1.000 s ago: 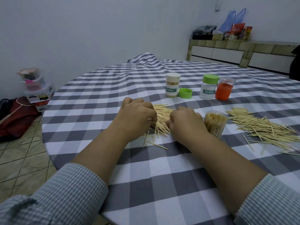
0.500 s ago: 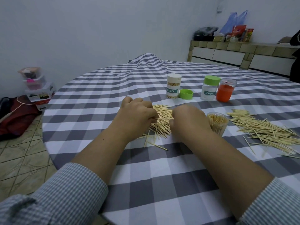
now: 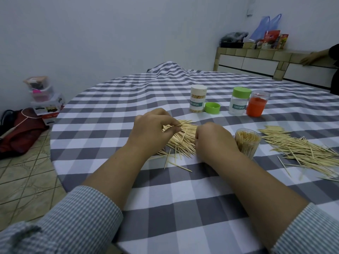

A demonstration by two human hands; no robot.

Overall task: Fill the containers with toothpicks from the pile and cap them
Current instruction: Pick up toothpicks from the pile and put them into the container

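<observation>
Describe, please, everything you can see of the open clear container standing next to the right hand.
The open clear container is a small see-through cylinder, plastic by its look, standing upright and uncapped on the checked tablecloth. It is packed nearly to the rim with pale toothpicks standing on end. It stands just right of the right hand; whether they touch is unclear.

**Sleeves and forearms of the wearer**

Both arms wore long sleeves of fine blue-grey and white striped cloth. The left sleeve [image 3: 73, 222] and right sleeve [image 3: 308, 233] were pushed back, ending short of the table's [image 3: 102, 110] near edge. Forearms and hands were bare, without rings or watch.
</observation>
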